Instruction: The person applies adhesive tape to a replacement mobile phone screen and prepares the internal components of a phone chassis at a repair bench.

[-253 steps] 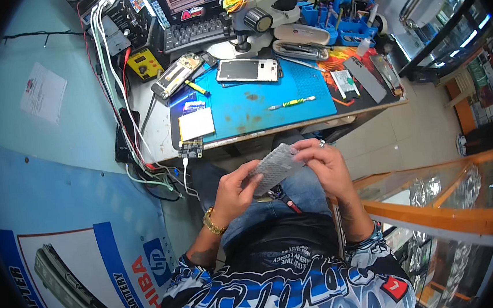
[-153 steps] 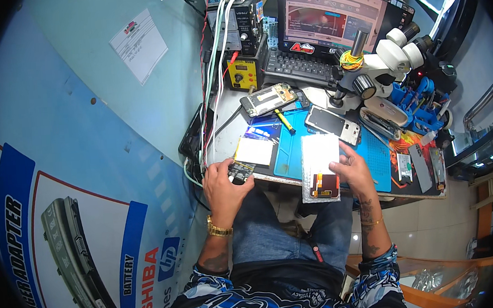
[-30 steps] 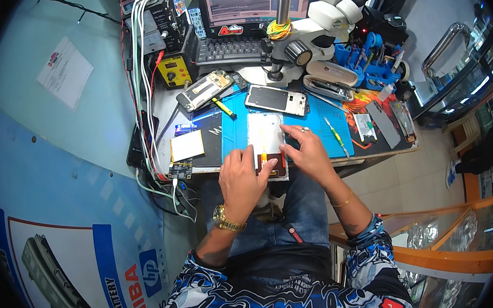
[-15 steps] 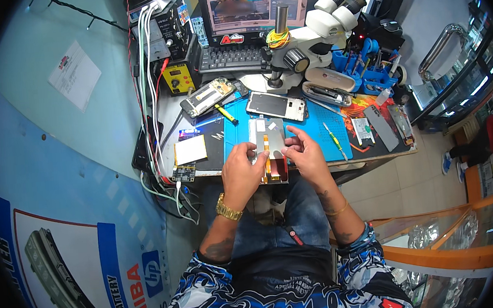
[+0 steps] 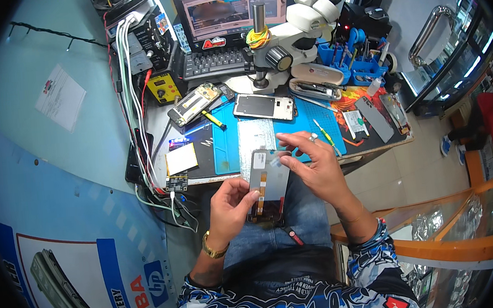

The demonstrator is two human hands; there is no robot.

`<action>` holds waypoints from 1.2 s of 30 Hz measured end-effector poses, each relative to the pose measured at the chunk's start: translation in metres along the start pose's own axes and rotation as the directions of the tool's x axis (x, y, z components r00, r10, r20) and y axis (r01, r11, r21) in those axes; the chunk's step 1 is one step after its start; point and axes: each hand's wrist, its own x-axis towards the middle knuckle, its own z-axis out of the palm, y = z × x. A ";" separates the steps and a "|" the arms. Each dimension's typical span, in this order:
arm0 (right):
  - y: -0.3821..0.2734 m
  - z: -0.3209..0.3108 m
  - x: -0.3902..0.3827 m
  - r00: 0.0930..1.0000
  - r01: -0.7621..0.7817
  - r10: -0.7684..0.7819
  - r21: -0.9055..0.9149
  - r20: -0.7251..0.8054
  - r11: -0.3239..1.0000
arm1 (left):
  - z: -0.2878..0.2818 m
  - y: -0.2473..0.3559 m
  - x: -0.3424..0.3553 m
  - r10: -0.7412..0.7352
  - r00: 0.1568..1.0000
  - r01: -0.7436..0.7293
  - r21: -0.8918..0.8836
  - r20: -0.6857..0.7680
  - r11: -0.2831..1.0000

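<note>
- The panel (image 5: 273,178), silvery with an orange ribbon, is held tilted above the person's lap, in front of the bench edge.
- The left hand (image 5: 233,206) grasps its left edge between thumb and fingers.
- The right hand (image 5: 317,163) is at the upper right corner, thumb and fingers bent; whether it grips the panel, I cannot tell.
- Just beyond, bubble wrap (image 5: 255,131) lies on the blue mat (image 5: 226,150).
- Around it on the bench (image 5: 157,121): a phone frame (image 5: 264,107), an opened phone (image 5: 188,109), a yellow tool (image 5: 214,120) and, to the right, a green pen-like tool (image 5: 327,138) and a grey cover (image 5: 374,119).
- Behind stand the microscope (image 5: 278,57), keyboard (image 5: 213,63) and monitor (image 5: 237,30).
- A paper sheet (image 5: 62,102) and a large poster (image 5: 124,221) are on the left wall.
- To the right: tiled floor (image 5: 378,175), an orange-framed glass cabinet (image 5: 439,253) and a person in red (image 5: 492,111).
</note>
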 end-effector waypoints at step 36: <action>0.023 0.021 -0.034 0.958 0.288 -0.275 -0.277 0.084 0.917 | 0.015 -0.007 -0.038 -0.047 0.997 0.055 0.113 -0.069 0.992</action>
